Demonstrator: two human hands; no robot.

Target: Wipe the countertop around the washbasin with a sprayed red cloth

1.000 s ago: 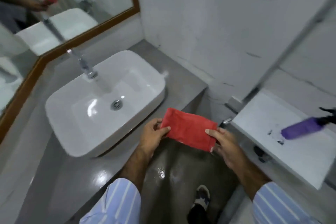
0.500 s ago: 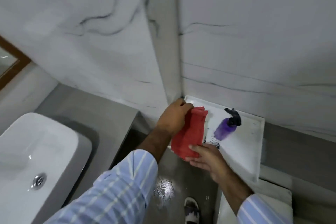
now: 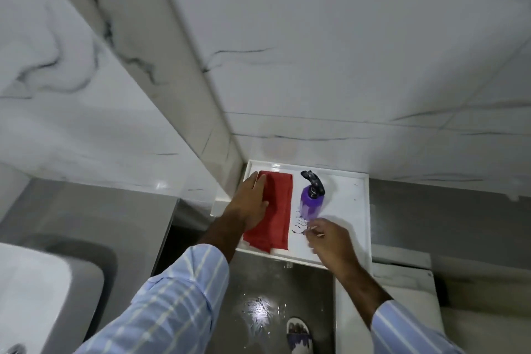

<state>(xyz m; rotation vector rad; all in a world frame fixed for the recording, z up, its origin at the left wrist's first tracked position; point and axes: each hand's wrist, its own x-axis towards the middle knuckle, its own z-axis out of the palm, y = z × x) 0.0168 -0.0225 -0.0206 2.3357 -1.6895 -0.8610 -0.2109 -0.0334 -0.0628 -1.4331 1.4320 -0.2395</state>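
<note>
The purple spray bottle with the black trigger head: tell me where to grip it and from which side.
Grip the purple spray bottle round its body, below the black trigger head. Come in from the near right with the right hand, which is open and closest. The bottle seems to stand upright on the white shelf, and the red cloth blocks its left.

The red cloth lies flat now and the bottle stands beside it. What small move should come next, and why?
Probably the right hand should grasp the purple bottle. The cloth lies on the white shelf under the left hand, and the right hand hovers empty just before the bottle.
</note>
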